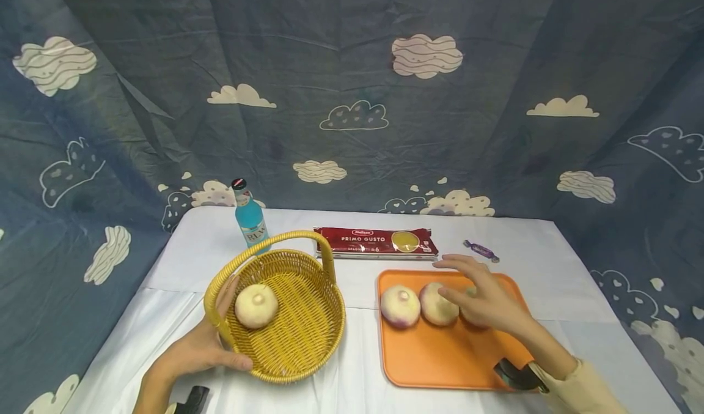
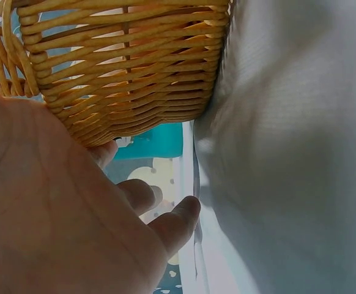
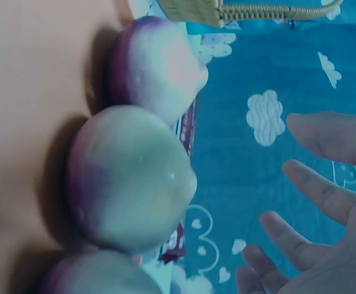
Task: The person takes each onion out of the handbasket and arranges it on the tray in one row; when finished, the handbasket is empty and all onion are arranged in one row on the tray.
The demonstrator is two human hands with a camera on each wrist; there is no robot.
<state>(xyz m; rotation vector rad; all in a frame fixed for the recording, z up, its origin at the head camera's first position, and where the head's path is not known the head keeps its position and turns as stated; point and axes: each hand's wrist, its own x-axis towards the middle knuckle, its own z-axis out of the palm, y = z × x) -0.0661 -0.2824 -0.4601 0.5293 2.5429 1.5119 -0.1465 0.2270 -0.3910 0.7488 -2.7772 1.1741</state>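
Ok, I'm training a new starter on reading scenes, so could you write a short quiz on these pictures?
1. Count: how many turnips can be seen on the orange tray?

2. True or false: the right hand is gripping a turnip.

3. Fill the gap: the person's ____ hand touches the yellow wicker basket.

Key:
1. Three; one is partly hidden in the head view, but the right wrist view shows it too.
2. False; the right hand is over the tray, holding nothing.
3. Left; the left hand is at the basket's side.

blue bottle [image 1: 251, 221] | red spaghetti pack [image 1: 365, 243] | purple candy [image 1: 481, 251] | cloud-print curtain [image 1: 308, 71]
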